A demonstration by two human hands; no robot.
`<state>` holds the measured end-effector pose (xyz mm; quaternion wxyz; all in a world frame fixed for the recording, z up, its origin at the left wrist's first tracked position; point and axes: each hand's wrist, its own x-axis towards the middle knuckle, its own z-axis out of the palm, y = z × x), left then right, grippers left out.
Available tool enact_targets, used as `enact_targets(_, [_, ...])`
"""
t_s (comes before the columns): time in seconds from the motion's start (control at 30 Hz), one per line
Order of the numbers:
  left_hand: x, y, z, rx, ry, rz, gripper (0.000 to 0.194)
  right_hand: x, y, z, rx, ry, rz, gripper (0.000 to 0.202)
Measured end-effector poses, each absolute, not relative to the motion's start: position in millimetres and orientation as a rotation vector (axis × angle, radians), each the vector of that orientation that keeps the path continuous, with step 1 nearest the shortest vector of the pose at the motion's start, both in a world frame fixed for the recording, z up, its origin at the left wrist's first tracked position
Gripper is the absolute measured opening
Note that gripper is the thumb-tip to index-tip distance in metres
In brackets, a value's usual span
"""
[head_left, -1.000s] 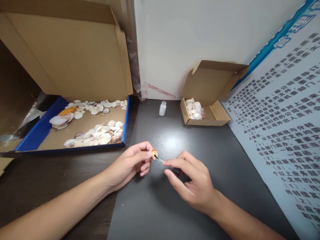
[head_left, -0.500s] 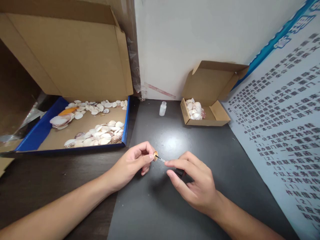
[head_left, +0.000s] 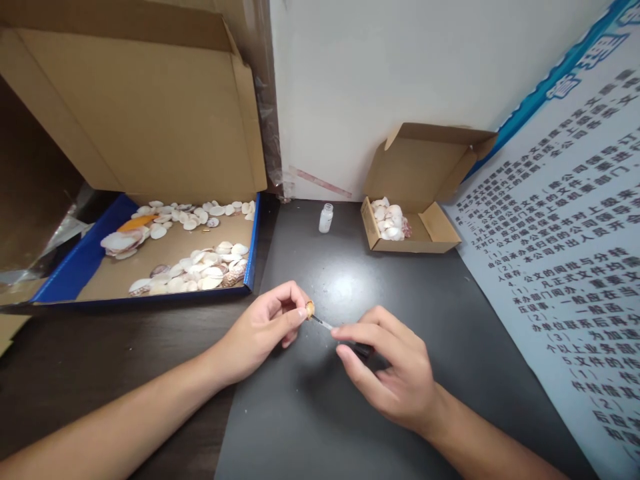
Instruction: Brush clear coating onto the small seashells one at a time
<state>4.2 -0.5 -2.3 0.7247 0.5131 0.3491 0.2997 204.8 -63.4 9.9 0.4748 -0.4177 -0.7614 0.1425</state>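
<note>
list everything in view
small shell: 1, orange, centre
brush: 1, black and whitish, centre
bottle: 1, whitish, upper centre
large box: 1, blue and brown, left
loose shells: many, mostly white, in large box
carton: 1, brown, right of bottle
shell pile: several, mostly white, in carton
grey surface: 1, dark, beneath bottle
tabletop: 1, dark brown, lower left
cardboard scrap: 1, tan, left edge
panel: 1, white, behind bottle
printed sheet: 1, pale blue, right
left grip: 1, bare, on small shell
right grip: 1, bare, on brush
</note>
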Motion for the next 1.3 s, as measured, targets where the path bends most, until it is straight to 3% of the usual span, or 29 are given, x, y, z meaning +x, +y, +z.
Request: enact_targets(1.3, [7.8, 1.2, -2.8, 1.298, 0.830, 0.572, 0.030, 205.3, -58.0, 2.1, -1.177, -1.826, 0.405, 0.013])
